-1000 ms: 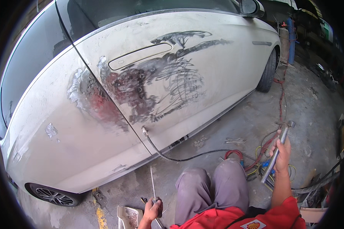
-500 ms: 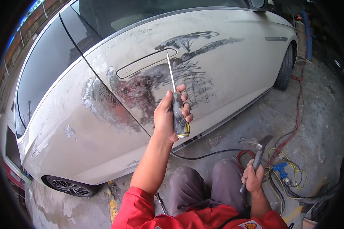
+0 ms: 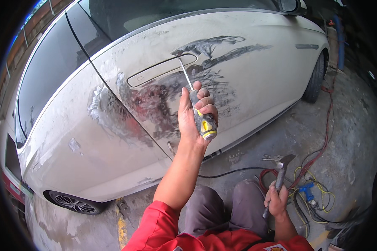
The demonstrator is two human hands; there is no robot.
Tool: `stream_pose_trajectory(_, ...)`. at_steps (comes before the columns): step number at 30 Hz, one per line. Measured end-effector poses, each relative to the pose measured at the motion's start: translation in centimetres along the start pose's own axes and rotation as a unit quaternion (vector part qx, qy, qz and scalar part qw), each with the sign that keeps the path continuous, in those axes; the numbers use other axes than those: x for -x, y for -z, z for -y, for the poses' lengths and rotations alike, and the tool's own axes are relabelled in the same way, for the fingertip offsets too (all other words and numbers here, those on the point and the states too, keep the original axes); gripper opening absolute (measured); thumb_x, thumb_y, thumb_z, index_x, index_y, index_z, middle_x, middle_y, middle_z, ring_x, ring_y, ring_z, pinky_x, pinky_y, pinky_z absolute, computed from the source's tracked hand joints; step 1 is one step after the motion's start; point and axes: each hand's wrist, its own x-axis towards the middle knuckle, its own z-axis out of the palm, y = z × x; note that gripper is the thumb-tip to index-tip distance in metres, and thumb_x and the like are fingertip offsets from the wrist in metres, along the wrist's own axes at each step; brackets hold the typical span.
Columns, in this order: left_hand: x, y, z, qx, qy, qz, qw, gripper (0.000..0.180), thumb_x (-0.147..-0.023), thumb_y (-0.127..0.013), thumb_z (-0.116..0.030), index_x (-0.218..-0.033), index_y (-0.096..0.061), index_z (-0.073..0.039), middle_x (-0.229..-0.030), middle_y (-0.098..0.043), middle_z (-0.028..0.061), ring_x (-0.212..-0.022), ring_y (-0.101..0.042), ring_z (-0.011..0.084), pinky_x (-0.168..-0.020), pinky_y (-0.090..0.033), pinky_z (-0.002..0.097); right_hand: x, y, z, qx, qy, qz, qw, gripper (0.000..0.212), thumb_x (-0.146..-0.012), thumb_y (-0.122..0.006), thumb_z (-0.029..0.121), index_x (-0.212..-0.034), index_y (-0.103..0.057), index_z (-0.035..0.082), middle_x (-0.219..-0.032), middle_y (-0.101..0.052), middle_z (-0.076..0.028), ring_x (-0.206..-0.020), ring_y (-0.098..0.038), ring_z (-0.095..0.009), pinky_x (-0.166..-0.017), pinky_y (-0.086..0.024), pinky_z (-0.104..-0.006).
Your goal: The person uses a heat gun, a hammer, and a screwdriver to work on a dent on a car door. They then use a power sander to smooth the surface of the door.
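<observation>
My left hand [image 3: 194, 113] is raised toward a white car door [image 3: 255, 71], fist wrapped round the grey-and-yellow handle of a screwdriver [image 3: 195, 104]. Its thin shaft runs up and left, and the tip sits at the right end of the door handle [image 3: 161, 71], at or just against the panel; I cannot tell whether it actually touches. My right hand [image 3: 276, 201] hangs low beside my knee, closed round the shaft of a hammer [image 3: 280, 173], its head up and well apart from the screwdriver.

The door skin around and below the handle is sanded to dark bare patches [image 3: 163, 104], grey streaks fanning toward the front wheel [image 3: 316, 79]. On the concrete near the hammer lie coiled hoses and cables [image 3: 310, 188], red, yellow and black.

By my reading, the step in hand is setting the tip on the worked metal. To do it well, I judge the tip should seat squarely on one spot before any force comes, the shaft held steady in line with the wrist so it cannot skate across the paint. The hammer, if it is brought up, should meet the yellow butt end flat and lightly, clear of my left fingers [image 3: 207, 104].
</observation>
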Motion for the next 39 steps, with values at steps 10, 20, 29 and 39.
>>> stream_pose_trajectory(10, -0.7, -0.6, 1.0, 0.094, 0.011, 0.013, 0.995, 0.030, -0.109, -0.047, -0.028, -0.125, -0.056, -0.004, -0.090, -0.053, 0.0015, -0.070, -0.052, 0.0102, -0.060, -0.049, 0.0259, 0.6, -0.1, 0.0, 0.025, -0.001, 0.027, 0.999, 0.023, -0.105, -0.056, 0.023, -0.100, -0.051, 0.001, -0.062, -0.050, 0.000, -0.045, -0.047, -0.007, -0.042, -0.041, -0.0234)
stream_pose_trajectory(20, -0.7, -0.4, 0.2, 0.116, 0.006, 0.031, 0.993, 0.032, -0.109, -0.046, -0.029, -0.125, -0.058, -0.004, -0.094, -0.058, 0.0036, -0.069, -0.053, 0.0106, -0.059, -0.048, 0.0267, 0.6, -0.7, 0.9, 0.035, -0.022, 0.046, 0.998, 0.024, -0.103, -0.058, 0.025, -0.098, -0.052, 0.003, -0.063, -0.050, 0.002, -0.047, -0.049, -0.005, -0.043, -0.042, -0.0227)
stream_pose_trajectory(29, -2.3, 0.1, -0.4, 0.083, 0.019, 0.039, 0.996, 0.024, -0.107, -0.046, -0.023, -0.115, -0.061, -0.006, -0.086, -0.056, -0.0007, -0.064, -0.050, 0.0095, -0.055, -0.047, 0.0252, -3.0, -1.5, 1.3, 0.159, 0.192, 0.091, 0.964, 0.033, -0.102, -0.062, 0.030, -0.101, -0.054, -0.002, -0.062, -0.052, 0.000, -0.050, -0.050, -0.008, -0.047, -0.041, -0.0243)
stream_pose_trajectory(39, -2.6, 1.3, -1.1, -0.004, 0.011, 0.024, 1.000, 0.022, -0.109, -0.043, -0.023, -0.098, -0.055, -0.007, -0.078, -0.049, -0.0007, -0.057, -0.047, 0.0098, -0.049, -0.044, 0.0266, -10.0, -8.2, 4.2, 0.272, 0.333, 0.071, 0.900, 0.032, -0.092, -0.077, 0.026, -0.099, -0.059, 0.001, -0.074, -0.062, -0.010, -0.060, -0.061, -0.028, -0.059, -0.049, -0.0361)
